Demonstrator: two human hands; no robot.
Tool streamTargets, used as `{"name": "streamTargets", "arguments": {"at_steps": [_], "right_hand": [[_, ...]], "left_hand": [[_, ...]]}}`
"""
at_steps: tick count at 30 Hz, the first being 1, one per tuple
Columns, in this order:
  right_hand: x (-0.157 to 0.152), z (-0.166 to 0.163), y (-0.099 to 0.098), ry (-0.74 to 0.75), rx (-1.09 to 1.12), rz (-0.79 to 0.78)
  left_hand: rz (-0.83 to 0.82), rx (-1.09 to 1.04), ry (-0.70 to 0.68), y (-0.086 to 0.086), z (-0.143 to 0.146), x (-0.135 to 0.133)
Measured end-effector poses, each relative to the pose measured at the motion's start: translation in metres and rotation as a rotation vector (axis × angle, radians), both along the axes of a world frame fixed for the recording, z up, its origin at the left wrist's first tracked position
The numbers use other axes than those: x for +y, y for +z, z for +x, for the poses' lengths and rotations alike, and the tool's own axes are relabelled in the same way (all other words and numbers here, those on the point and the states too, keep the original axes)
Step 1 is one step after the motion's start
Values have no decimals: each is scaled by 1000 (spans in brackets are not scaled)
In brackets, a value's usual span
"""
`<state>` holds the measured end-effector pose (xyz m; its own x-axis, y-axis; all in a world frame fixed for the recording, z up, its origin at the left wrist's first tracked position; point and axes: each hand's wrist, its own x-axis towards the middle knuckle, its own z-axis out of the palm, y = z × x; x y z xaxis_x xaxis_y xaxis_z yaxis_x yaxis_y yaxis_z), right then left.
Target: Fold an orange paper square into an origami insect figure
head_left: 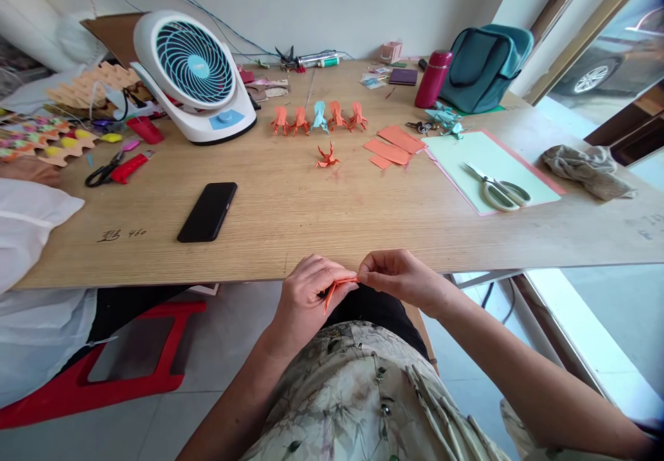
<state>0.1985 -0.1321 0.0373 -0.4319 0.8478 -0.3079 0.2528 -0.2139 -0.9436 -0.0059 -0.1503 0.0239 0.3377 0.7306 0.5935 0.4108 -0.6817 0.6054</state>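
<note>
Over my lap, just off the table's front edge, my left hand (312,288) is closed around a folded piece of orange paper (337,287) with thin pointed limbs. My right hand (397,274) pinches the tip of the same paper between thumb and fingertips. Farther back on the table stands a row of orange folded paper figures (299,121), with one light blue paper figure (319,117) in the middle. A spiky orange folded piece (327,157) lies alone in front of the row. To its right are flat orange paper pieces (394,148).
A white fan (194,74) stands at the back left, a black phone (207,212) nearer the front. On the right, scissors (499,188) rest on pale green paper (467,160). Behind are a red bottle (434,79) and teal bag (485,67). A person's white sleeve (31,226) shows at left.
</note>
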Motion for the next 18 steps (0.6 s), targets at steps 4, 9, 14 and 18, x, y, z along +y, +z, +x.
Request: {"name": "streamTargets", "arguments": {"at_steps": [4, 9, 14, 18], "right_hand": [[0, 1, 1, -2, 37, -31], [-1, 1, 3, -10, 46, -55], [-2, -2, 1, -11, 34, -32], [-3, -3, 1, -6, 25, -12]], "left_hand": [[-2, -16, 7, 0, -1, 0], [5, -28, -8, -1, -2, 1], [9, -21, -19, -2, -2, 1], [42, -4, -7, -3, -2, 0]]}}
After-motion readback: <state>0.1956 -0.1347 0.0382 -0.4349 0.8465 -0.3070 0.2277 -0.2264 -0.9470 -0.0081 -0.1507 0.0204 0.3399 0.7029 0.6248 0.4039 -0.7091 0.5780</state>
